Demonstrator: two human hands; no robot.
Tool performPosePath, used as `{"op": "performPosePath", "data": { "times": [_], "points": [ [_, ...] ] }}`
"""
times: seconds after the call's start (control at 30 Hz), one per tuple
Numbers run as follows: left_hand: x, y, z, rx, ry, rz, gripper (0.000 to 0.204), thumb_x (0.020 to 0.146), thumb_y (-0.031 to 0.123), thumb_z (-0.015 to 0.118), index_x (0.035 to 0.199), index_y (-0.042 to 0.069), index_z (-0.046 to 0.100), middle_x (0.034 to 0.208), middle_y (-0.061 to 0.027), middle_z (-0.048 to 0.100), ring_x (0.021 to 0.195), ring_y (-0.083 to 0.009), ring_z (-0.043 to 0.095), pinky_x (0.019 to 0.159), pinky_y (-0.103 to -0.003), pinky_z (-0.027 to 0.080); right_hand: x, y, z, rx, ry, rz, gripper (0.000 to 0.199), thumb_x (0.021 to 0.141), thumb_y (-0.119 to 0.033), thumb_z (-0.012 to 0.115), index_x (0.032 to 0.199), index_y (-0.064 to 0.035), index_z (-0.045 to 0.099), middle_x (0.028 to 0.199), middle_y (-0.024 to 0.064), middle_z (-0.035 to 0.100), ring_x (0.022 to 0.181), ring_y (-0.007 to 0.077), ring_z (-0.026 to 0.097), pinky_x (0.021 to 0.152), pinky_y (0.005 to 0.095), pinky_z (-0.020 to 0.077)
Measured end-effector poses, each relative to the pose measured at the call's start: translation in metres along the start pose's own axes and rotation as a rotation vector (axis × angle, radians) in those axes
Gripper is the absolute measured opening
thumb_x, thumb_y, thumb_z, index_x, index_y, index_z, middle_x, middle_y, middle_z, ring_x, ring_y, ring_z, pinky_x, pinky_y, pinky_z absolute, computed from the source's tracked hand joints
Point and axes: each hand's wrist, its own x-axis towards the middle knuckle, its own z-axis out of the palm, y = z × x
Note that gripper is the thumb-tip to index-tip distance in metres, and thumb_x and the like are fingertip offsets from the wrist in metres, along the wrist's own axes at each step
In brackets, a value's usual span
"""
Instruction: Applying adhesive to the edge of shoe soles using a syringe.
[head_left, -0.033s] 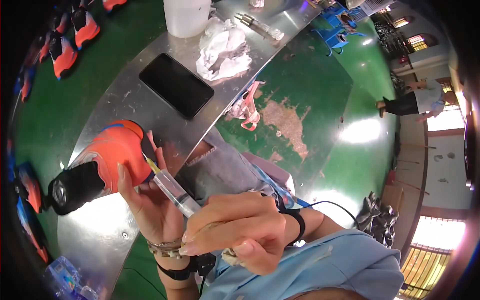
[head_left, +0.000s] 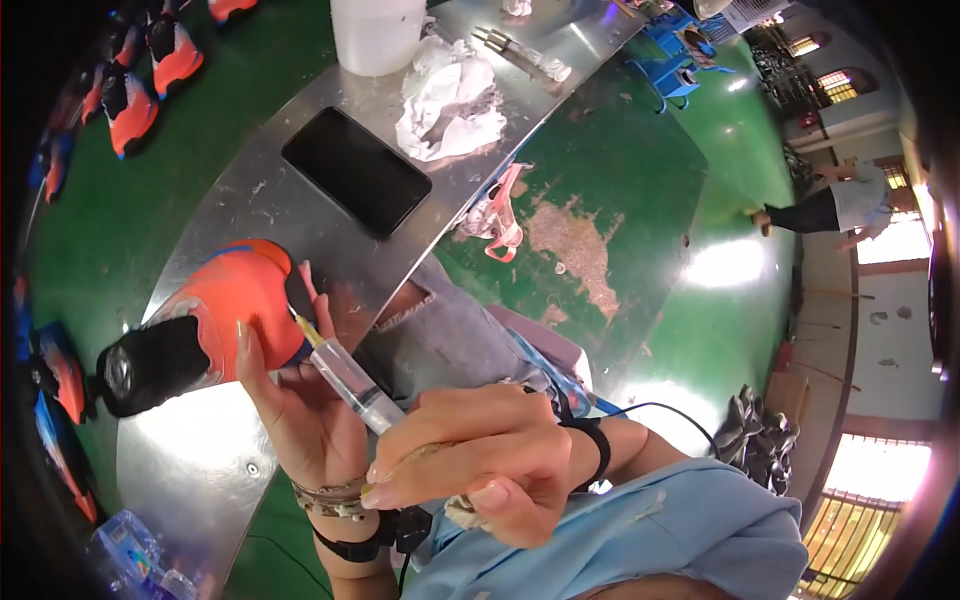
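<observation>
An orange shoe (head_left: 245, 300) is held, and a syringe (head_left: 352, 382) is aimed its way!
Below and left of the black phone (head_left: 357, 172), the shoe is pinched between thumb and fingers by the left hand (head_left: 312, 430); below the phone, the syringe is clasped by the curled right hand (head_left: 480, 455). Right of the phone, a crumpled white cloth (head_left: 450, 100) is seen.

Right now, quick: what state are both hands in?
Left hand: holding the orange-and-black shoe, thumb against its side.
Right hand: closed around the syringe, its tip pointing toward the shoe.
</observation>
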Motion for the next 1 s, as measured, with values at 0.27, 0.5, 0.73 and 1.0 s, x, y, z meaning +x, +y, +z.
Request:
{"op": "performPosePath", "data": {
  "times": [0.27,0.5,0.73,1.0],
  "points": [
    [-0.003,0.009,0.005,0.048,0.139,-0.063,0.032,0.085,0.024,0.065,0.109,0.003,0.056,0.107,-0.0105,0.064,0.099,-0.0236,0.062,0.094,-0.034,0.049,-0.010,-0.001,0.000,-0.112,-0.078,0.043,0.051,0.098,-0.031,0.023,0.088,-0.0015,0.063,0.081,0.0185,0.064,0.060,0.0219,0.061,0.052,0.0309,0.0458],
    [-0.004,0.010,0.009,0.160,0.087,-0.070,0.036,0.082,0.028,0.068,0.105,0.002,0.058,0.100,-0.0081,0.065,0.092,-0.0190,0.064,0.082,-0.026,0.055,-0.016,0.001,-0.003,-0.188,-0.119,0.104,0.047,0.098,-0.034,0.022,0.086,-0.0070,0.059,0.082,0.0148,0.063,0.060,0.0231,0.062,0.051,0.0304,0.0457],
    [-0.004,0.013,0.015,0.104,0.065,-0.102,0.034,0.083,0.026,0.068,0.106,0.003,0.058,0.101,-0.0072,0.064,0.094,-0.0184,0.063,0.087,-0.027,0.053,-0.022,0.008,-0.002,-0.150,-0.109,0.082,0.046,0.098,-0.035,0.022,0.090,-0.0081,0.058,0.084,0.0161,0.061,0.059,0.0244,0.062,0.052,0.0315,0.0476],
    [0.029,0.094,-0.010,0.174,-0.088,-0.079,0.045,0.086,0.028,0.063,0.122,0.007,0.048,0.124,-0.0147,0.052,0.113,-0.0350,0.053,0.097,-0.036,0.047,-0.016,0.014,-0.037,-0.215,0.139,0.002,0.053,0.099,-0.034,0.023,0.087,0.0024,0.060,0.086,0.0193,0.061,0.068,0.0253,0.060,0.065,0.0365,0.0482]
  ]
}}
